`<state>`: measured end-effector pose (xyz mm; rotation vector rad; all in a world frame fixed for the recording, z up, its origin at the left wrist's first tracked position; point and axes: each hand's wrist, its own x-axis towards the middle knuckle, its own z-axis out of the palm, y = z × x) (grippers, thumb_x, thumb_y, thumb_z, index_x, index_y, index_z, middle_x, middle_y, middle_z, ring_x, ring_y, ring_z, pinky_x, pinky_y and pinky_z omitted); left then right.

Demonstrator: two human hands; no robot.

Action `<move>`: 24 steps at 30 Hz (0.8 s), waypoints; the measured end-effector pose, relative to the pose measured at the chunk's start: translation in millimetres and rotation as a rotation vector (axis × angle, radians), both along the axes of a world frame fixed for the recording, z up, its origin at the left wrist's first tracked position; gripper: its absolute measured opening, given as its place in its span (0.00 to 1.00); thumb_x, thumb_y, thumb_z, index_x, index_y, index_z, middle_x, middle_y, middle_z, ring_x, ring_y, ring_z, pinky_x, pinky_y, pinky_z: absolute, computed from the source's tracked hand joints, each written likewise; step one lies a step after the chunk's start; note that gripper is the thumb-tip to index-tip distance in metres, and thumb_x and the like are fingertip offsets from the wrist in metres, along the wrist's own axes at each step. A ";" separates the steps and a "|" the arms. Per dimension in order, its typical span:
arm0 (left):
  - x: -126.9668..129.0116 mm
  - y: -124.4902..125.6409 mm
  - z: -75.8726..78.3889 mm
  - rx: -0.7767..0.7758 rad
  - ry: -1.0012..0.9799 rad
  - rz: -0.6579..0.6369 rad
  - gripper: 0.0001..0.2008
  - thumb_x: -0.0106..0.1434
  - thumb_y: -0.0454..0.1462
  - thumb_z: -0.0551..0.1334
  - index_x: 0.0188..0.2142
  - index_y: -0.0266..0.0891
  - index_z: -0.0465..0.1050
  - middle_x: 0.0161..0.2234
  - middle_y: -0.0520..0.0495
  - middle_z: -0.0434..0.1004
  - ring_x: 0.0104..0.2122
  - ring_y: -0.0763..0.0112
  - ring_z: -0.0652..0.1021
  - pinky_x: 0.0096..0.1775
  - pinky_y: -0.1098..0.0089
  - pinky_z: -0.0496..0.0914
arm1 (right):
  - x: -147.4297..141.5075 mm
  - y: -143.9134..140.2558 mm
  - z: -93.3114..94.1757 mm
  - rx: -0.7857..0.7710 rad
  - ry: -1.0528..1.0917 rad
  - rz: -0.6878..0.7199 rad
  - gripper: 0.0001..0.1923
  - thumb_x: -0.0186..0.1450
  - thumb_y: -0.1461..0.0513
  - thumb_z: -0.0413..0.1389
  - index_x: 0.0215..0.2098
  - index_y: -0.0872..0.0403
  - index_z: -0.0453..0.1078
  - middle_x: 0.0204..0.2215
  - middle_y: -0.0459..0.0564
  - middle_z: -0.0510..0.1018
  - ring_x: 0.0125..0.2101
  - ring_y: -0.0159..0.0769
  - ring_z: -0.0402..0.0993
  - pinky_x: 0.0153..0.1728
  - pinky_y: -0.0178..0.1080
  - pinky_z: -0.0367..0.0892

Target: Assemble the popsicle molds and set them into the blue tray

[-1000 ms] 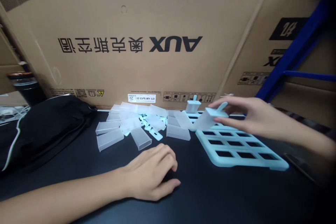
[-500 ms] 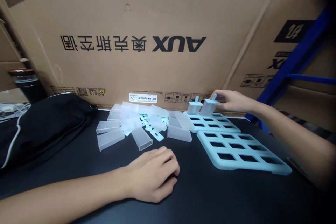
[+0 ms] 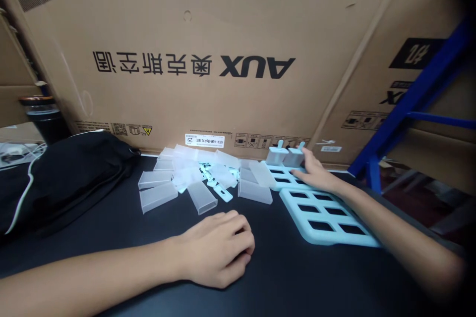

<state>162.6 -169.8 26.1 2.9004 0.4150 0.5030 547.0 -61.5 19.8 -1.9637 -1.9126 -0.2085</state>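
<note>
My right hand [image 3: 315, 173] is at the back of the far light-blue ice-pop mould rack [image 3: 275, 184], thumb and fingers apart. Its fingertips are against the right side of a capped clear mould [image 3: 294, 158], which stands in a rear slot with its stick handle up. Close to its left stands another capped mould [image 3: 277, 156]. A second light-blue rack [image 3: 304, 230] lies nearer, partly covered by my right forearm. My left hand [image 3: 219, 248] rests on the black table with its fingers loosely curled, holding nothing visible.
Several loose clear mould sleeves [image 3: 159, 197] lie in a heap left of the racks, with light-blue stick lids [image 3: 222, 191] among them. Behind stands a big cardboard box [image 3: 167, 104]. A black cloth bag [image 3: 82, 173], a dark bottle [image 3: 46, 121] and a blue metal frame [image 3: 412, 94] flank the table.
The capped mould under my right hand has gone down into its slot and now stands level with its neighbour. My right hand has lowered and loosened its grip. The left hand stays put.
</note>
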 end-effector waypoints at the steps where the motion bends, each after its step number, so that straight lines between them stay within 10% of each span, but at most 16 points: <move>1: 0.0 0.0 0.0 -0.001 0.000 -0.002 0.03 0.65 0.36 0.56 0.38 0.41 0.65 0.41 0.50 0.69 0.39 0.70 0.71 0.43 0.70 0.69 | -0.5 -0.2 -3.7 -0.031 -0.009 -0.023 0.45 0.59 0.50 0.52 0.67 0.63 0.42 0.59 0.67 0.64 0.60 0.54 0.61 0.56 0.48 0.61; 24: -0.9 -3.0 1.8 0.045 -0.001 0.010 0.03 0.65 0.35 0.56 0.37 0.40 0.67 0.40 0.48 0.71 0.39 0.68 0.71 0.42 0.69 0.69 | -42.5 -4.9 28.8 -0.399 -0.192 -0.347 0.54 0.59 0.45 0.49 0.70 0.67 0.31 0.62 0.76 0.59 0.57 0.67 0.63 0.54 0.59 0.62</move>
